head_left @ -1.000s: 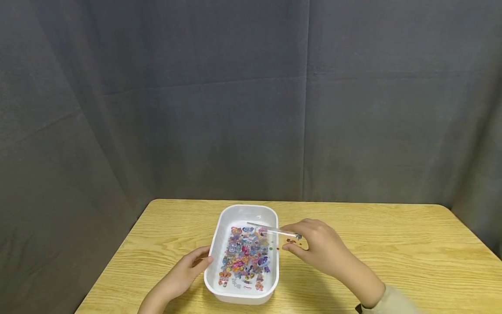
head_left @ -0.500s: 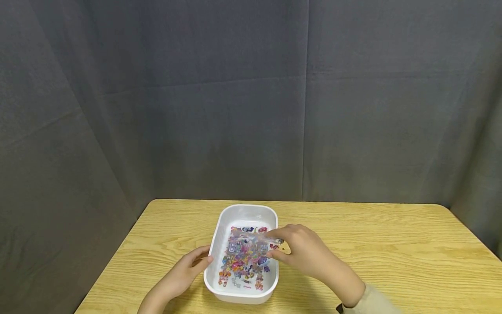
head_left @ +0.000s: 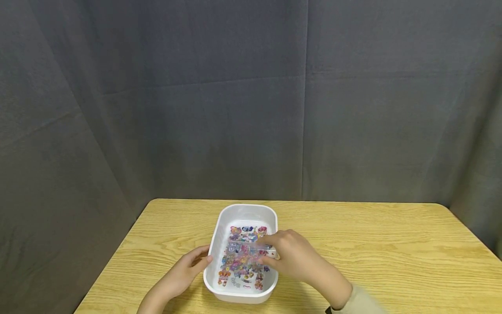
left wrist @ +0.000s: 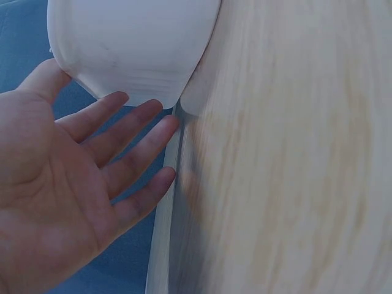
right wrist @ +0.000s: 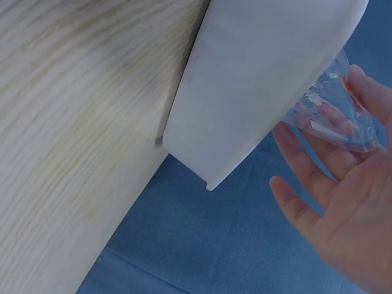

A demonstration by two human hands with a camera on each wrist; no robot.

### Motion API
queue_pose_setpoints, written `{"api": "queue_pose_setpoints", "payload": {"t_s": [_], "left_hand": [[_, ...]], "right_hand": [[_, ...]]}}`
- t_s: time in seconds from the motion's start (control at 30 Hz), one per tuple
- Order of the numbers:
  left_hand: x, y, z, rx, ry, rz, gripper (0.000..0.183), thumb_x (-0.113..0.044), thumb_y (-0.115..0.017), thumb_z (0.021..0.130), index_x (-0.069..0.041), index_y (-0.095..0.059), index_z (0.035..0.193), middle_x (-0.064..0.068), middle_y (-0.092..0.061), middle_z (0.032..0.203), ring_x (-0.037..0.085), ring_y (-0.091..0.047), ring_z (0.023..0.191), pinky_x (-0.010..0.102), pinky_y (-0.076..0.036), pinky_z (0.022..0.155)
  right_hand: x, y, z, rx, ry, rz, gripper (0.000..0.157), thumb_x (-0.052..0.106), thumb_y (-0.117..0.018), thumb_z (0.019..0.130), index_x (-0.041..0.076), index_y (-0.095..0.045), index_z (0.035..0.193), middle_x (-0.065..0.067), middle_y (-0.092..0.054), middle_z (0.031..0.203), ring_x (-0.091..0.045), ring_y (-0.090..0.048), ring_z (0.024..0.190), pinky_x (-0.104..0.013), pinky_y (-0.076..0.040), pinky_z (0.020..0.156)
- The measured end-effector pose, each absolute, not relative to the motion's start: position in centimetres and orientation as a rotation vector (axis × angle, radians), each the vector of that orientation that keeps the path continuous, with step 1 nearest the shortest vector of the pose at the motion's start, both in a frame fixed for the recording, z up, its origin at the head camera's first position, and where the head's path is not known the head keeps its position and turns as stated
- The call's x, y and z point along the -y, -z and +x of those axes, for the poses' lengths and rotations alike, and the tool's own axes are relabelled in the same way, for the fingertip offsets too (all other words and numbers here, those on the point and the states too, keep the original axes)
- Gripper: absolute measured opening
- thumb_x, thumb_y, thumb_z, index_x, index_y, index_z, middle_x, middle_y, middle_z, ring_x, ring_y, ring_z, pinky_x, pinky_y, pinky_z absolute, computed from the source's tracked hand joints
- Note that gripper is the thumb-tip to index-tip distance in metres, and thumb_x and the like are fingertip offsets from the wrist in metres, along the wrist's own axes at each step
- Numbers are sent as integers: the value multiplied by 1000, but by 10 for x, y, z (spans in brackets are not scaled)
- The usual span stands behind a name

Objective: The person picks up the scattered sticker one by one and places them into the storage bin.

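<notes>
A white rounded plastic bin [head_left: 241, 298] stands on the table, holding clear sheets with colourful cartoon stickers [head_left: 247, 275] on its bottom. My right hand [head_left: 296, 257] reaches in over the right rim and pinches a clear sticker sheet [right wrist: 324, 113] between thumb and fingers. This sheet looks see-through and bent in the right wrist view; in the head view it blurs against the stickers beneath. My left hand [head_left: 184, 270] is at the bin's left side, thumb at the rim. In the left wrist view, its fingers are spread and extended near the bin's outer wall.
The bin stands on a wood-grain table [head_left: 364, 248], close to its near edge. A dark grey curtain [head_left: 235, 109] hangs behind the table and along both sides.
My right hand has moved left and down from beside the right rim, bringing the clear sheet over and into the bin. My left hand and the bin have stayed put.
</notes>
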State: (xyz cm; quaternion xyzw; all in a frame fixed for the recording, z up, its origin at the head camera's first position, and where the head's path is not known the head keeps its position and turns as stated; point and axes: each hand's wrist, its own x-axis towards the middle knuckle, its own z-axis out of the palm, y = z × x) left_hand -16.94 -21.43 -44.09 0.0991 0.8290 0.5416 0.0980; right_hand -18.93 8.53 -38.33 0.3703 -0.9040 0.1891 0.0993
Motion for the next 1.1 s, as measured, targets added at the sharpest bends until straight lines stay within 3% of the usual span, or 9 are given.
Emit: {"api": "queue_pose_setpoints", "payload": {"t_s": [0.47, 0.8, 1.1], "left_hand": [[215, 441, -168, -2443, -1597, 282, 55, -32, -52, 104, 5, -44, 144, 19, -57, 134, 41, -52, 124, 61, -39, 104], [215, 440, -168, -2455, -1589, 295, 56, -33, -52, 104, 6, -44, 144, 20, -56, 134, 41, -52, 124, 61, -39, 104], [214, 440, -169, -2451, -1582, 273, 57, -33, -52, 104, 6, -44, 144, 21, -56, 134, 42, -52, 124, 60, -39, 105]], "right_hand": [[-74, 387, -184, 2724, -507, 1120, 39, 38, -78, 85, 13, -73, 114, -1, -73, 102, -17, -67, 91, -41, -53, 85], [-69, 391, -180, 2763, -484, 1122, 44, 43, -76, 85, 15, -72, 118, 1, -71, 114, -22, -63, 107, -43, -49, 96], [-69, 395, -177, 2765, -471, 1146, 45, 47, -76, 84, 16, -72, 116, 2, -71, 112, -21, -63, 110, -45, -47, 100]]}}
